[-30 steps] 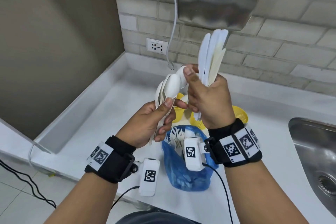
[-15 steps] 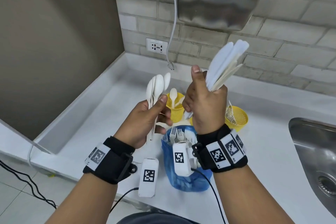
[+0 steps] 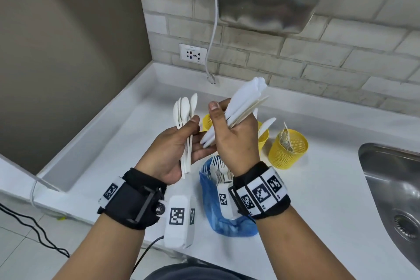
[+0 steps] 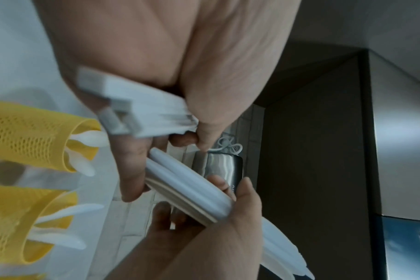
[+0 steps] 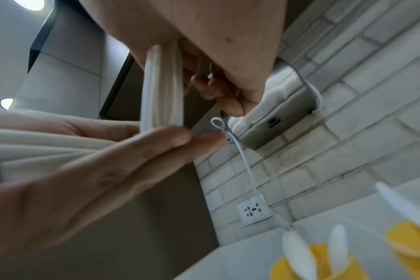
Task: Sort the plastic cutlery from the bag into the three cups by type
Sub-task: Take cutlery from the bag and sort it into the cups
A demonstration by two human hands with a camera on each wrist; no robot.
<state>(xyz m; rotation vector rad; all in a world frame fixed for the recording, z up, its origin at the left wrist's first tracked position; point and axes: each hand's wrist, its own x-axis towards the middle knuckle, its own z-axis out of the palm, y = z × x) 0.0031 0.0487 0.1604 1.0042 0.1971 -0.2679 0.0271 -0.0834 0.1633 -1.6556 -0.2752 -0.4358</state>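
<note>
Spoons [image 3: 185, 116] gripped in left hand [image 3: 175, 152]; right hand [image 3: 234, 141] clutches knives [image 3: 244, 103] above blue bag [image 3: 227, 216].

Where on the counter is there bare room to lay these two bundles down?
Bare counter lies left of the yellow cups, toward the raised edge by the brown wall. Another bare strip runs between the rightmost cup and the sink. It is crowded in the middle, around the blue bag and the cups behind it.

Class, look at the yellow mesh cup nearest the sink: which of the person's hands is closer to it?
Right. The right hand, gripping knives, is just left of the mesh cup; the left hand, holding spoons, is farther left.
</note>
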